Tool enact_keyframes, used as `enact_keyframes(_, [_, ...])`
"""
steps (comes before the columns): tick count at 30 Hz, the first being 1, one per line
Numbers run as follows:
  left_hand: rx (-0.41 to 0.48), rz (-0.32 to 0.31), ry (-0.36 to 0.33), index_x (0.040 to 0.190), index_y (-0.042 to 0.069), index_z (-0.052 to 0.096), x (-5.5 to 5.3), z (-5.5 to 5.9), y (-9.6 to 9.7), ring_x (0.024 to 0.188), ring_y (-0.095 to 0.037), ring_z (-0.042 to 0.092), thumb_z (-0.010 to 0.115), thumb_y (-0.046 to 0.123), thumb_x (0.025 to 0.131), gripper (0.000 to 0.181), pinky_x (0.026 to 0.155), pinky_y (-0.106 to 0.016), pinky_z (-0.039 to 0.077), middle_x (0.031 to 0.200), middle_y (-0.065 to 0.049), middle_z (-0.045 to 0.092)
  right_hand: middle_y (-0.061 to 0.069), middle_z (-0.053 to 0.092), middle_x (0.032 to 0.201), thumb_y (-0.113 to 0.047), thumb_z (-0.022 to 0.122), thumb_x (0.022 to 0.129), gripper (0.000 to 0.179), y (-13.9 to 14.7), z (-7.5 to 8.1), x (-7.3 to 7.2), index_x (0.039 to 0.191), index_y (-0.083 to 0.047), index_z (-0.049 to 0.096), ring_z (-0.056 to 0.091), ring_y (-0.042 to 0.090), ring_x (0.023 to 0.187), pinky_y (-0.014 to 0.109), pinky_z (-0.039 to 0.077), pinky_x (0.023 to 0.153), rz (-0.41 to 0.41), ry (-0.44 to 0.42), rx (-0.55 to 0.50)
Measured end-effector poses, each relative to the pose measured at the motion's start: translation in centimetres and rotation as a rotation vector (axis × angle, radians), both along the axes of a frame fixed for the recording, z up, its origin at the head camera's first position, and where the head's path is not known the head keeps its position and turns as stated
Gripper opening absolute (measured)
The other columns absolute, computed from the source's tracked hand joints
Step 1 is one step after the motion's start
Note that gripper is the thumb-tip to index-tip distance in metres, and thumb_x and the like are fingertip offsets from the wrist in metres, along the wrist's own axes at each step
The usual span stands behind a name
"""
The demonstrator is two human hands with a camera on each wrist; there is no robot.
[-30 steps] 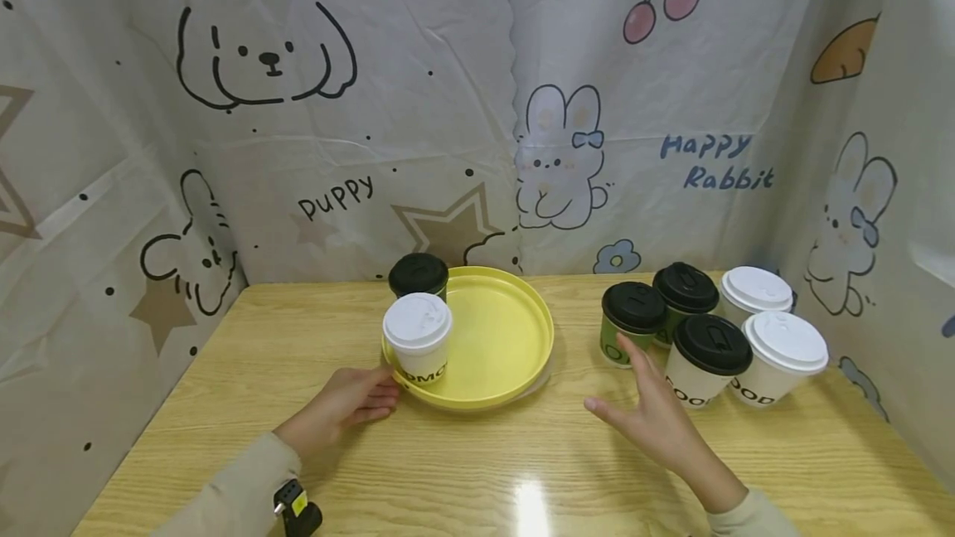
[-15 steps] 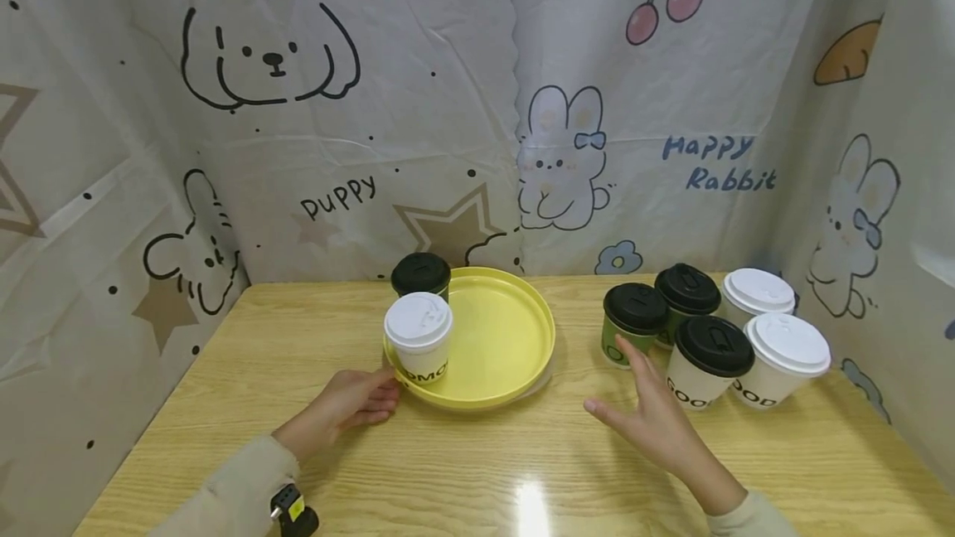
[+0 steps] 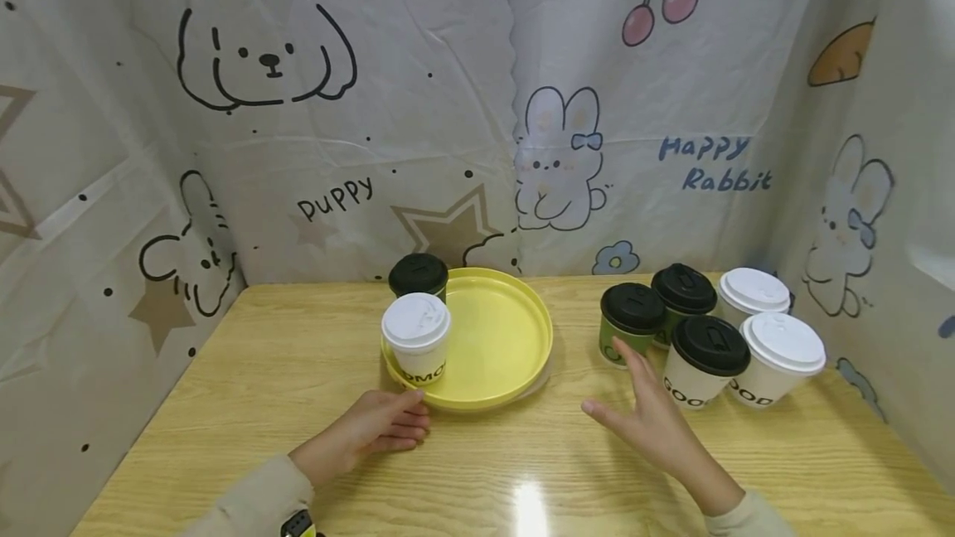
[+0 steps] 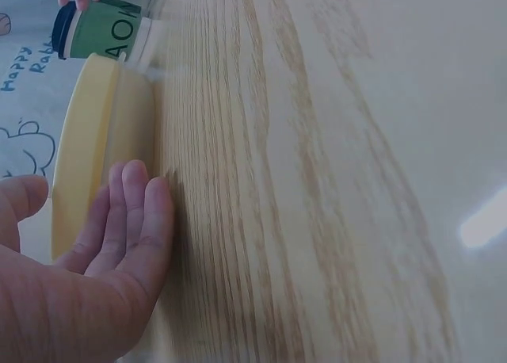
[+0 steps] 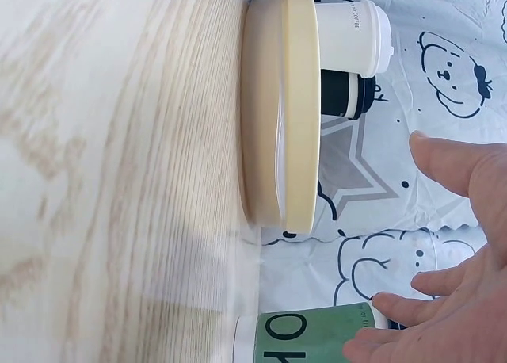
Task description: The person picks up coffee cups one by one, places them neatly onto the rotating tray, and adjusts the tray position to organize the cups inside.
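Note:
A yellow round tray [image 3: 498,338] stands on the table, raised on a pale base. On its left side are a white-lidded paper cup [image 3: 416,338] and, behind it, a black-lidded cup [image 3: 418,275]. My left hand [image 3: 373,429] is at the tray's front-left rim, its fingers fairly straight beside the tray wall [image 4: 83,157]. My right hand [image 3: 652,429] is spread and holds nothing. Its fingertips are close to a green cup with a black lid [image 3: 631,323]; whether they touch it I cannot tell.
Beside the green cup stand another black-lidded green cup [image 3: 682,292], a cream cup with a black lid [image 3: 705,363] and two white-lidded cups [image 3: 782,355], close together. Patterned cloth [image 3: 448,89] hangs behind the table [image 3: 477,471] and at both sides.
My left hand has slid to the right along the tray's front rim. The right hand, tray and cups look unmoved.

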State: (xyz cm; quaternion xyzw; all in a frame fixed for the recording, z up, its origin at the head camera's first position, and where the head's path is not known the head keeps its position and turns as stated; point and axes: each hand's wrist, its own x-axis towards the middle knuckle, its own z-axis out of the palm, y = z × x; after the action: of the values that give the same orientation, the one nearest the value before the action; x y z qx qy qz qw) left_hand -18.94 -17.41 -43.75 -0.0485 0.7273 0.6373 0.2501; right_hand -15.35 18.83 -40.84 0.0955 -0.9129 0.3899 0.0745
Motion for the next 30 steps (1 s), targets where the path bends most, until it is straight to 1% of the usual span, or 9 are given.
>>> enact_keyframes(5, [-0.011,0.022,-0.014,0.106,-0.01,0.062,-0.15,-0.07,0.17,0.077,-0.013,0.068,0.053,0.036,0.097,0.047,0.073,-0.029,0.057,0.088,-0.007,0.07,0.028,0.025,0.151,-0.036,0.074,0.084,0.09,0.03,-0.14,0.02,0.149,-0.002,0.023,0.026,0.05,0.135,0.069,0.029,0.101,-0.002,-0.009,-0.007])
enact_keyframes(13, [0.021,0.034,0.001,0.106,-0.009,0.062,-0.46,-0.46,-0.27,0.075,-0.011,0.068,0.054,0.036,0.097,0.047,0.072,-0.027,0.057,0.085,-0.005,0.07,0.028,0.024,0.151,-0.034,0.074,0.084,0.09,0.1,-0.06,0.08,0.149,-0.002,0.023,0.025,0.049,0.136,0.068,0.029,0.102,-0.003,-0.018,-0.019])
enact_keyframes(22, [0.036,0.015,0.006,0.11,-0.01,0.059,-0.46,-0.51,-0.34,0.078,-0.012,0.068,0.053,0.034,0.098,0.046,0.073,-0.028,0.057,0.088,-0.005,0.07,0.026,0.028,0.15,-0.03,0.076,0.083,0.088,-0.02,-0.13,0.05,0.148,-0.001,0.024,0.029,0.048,0.135,0.067,0.03,0.102,0.003,0.014,-0.005])
enact_keyframes(30, [0.033,0.004,0.012,0.111,-0.01,0.058,-0.51,-0.43,-0.31,0.08,-0.012,0.067,0.051,0.034,0.099,0.046,0.075,-0.029,0.057,0.09,-0.006,0.069,0.025,0.028,0.15,-0.034,0.075,0.083,0.089,0.03,-0.12,0.05,0.149,-0.002,0.024,0.029,0.048,0.135,0.067,0.03,0.102,0.001,0.015,0.002])
